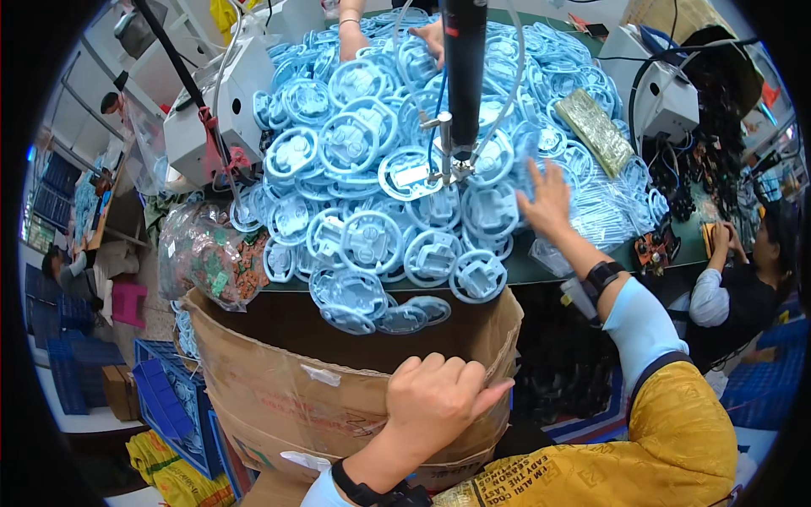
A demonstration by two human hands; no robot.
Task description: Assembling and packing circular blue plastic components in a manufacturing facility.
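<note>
A large heap of light-blue plastic rings shaped like toy steering wheels [372,241] covers the green table, some hanging over its front edge. My left hand [439,393] is closed over the near rim of an open cardboard box [279,376], its fingertips hidden behind the knuckles and its thumb pointing right. My right hand [547,198] reaches over the right part of the heap with fingers apart. A motion-blurred light-blue part [525,144] shows close to its fingertips; I see no grip on it.
A black pole-shaped tool [465,76] with a metal fitting hangs over the heap. Another person's hands [351,40] work at the far side. Clear bags of parts [215,253] lie at left, a wrapped green block [594,131] at right. Blue crates [173,406] stand lower left. A co-worker sits right.
</note>
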